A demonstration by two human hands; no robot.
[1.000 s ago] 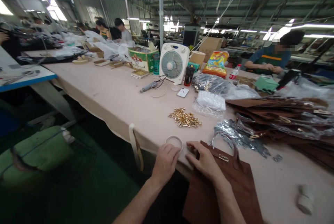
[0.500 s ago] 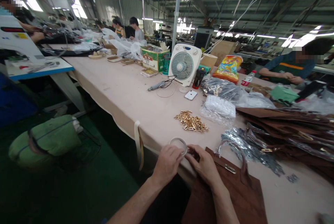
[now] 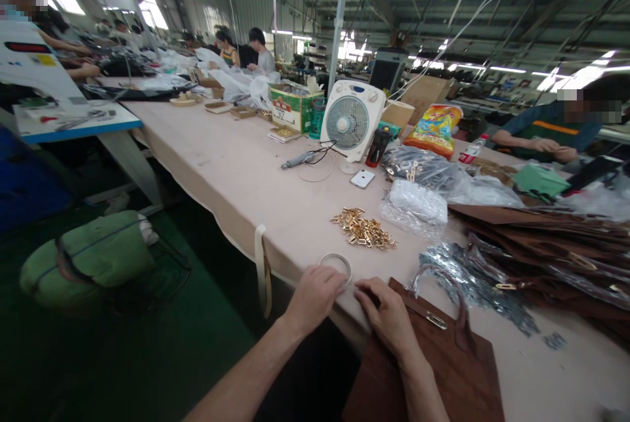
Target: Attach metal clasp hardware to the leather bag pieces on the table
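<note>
My left hand (image 3: 317, 294) is closed on a thin pale ring (image 3: 348, 266) that looks like a narrow roll of tape, held near the table edge. To its right, my right hand (image 3: 386, 310) has its thumb and fingertips drawn together; anything small between them cannot be made out. Under my right wrist a brown handbag (image 3: 457, 363), with a curved handle and a gold-coloured metal plate (image 3: 436, 321), hangs partly over the edge. Just beyond the ring lies a heap of small gold-coloured metal fittings (image 3: 364, 228).
Brown bag pieces (image 3: 541, 225) are stacked at the right, beside crumpled plastic packets (image 3: 472, 284). Farther back stand a white fan (image 3: 347, 121), a phone (image 3: 363, 178) and a corded hand tool (image 3: 298, 160). A co-worker (image 3: 546, 133) sits across the table.
My right fingertips have moved slightly away from the ring, leaving a gap. My left hand still holds the ring. The view has shifted a little.
</note>
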